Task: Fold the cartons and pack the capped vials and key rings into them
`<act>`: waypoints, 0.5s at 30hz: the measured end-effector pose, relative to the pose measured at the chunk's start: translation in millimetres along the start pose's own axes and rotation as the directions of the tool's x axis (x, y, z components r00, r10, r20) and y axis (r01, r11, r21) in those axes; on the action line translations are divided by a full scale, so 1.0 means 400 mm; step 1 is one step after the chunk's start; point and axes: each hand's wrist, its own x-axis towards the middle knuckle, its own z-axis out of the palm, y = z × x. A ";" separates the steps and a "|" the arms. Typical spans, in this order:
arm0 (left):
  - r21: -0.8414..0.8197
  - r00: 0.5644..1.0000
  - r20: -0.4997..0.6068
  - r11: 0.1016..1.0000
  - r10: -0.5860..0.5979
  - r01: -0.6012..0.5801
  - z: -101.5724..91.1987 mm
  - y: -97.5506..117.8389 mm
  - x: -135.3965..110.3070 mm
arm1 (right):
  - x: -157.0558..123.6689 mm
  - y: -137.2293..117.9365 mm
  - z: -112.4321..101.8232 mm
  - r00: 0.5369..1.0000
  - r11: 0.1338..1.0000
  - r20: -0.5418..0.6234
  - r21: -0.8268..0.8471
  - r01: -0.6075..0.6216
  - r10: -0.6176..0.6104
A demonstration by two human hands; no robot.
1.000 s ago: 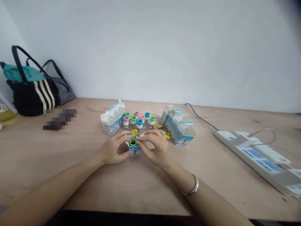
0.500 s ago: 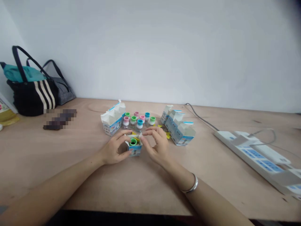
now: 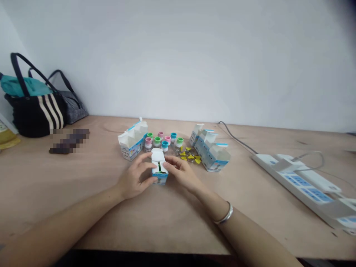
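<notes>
A small white-and-blue cardboard box [image 3: 159, 180] stands upright on the table between my hands. Its side flaps are folded inward, with a green-rimmed thing showing through the gap, and its lid stands up at the back. My left hand [image 3: 132, 180] grips the box from the left, thumb low on the front. On the right side, my right hand [image 3: 182, 171] holds it with the thumb pressing on a flap. Just behind are several small clear bottles [image 3: 165, 147] with green, pink and blue tops. Yellow bow-shaped pieces [image 3: 191, 157] lie to their right.
Open cardboard boxes stand in a left row [image 3: 132, 144] and a right row [image 3: 213, 152]. A white power strip [image 3: 294, 185] with a grey cable lies at right. At left are a black striped bag [image 3: 39, 111], a pixelated dark object [image 3: 69, 141] and a yellow-bottomed container [image 3: 8, 139].
The box's side flaps have been folded in over the green ring that showed before, and its lid now stands visible. My right hand has moved left onto the box, uncovering the yellow pieces.
</notes>
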 end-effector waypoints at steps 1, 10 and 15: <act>0.006 1.000 -0.002 1.000 0.005 -0.005 0.000 0.001 0.001 | 0.000 -0.002 -0.001 1.000 0.999 0.028 0.046 0.012 -0.013; -0.153 0.999 -0.010 0.988 -0.035 0.033 0.010 -0.009 -0.011 | -0.012 -0.018 -0.011 0.943 0.937 -0.021 -0.123 0.328 -0.333; -0.346 0.997 -0.042 0.937 -0.069 0.050 0.033 -0.023 -0.020 | -0.020 -0.030 -0.013 0.889 0.841 0.019 -0.317 0.439 -0.457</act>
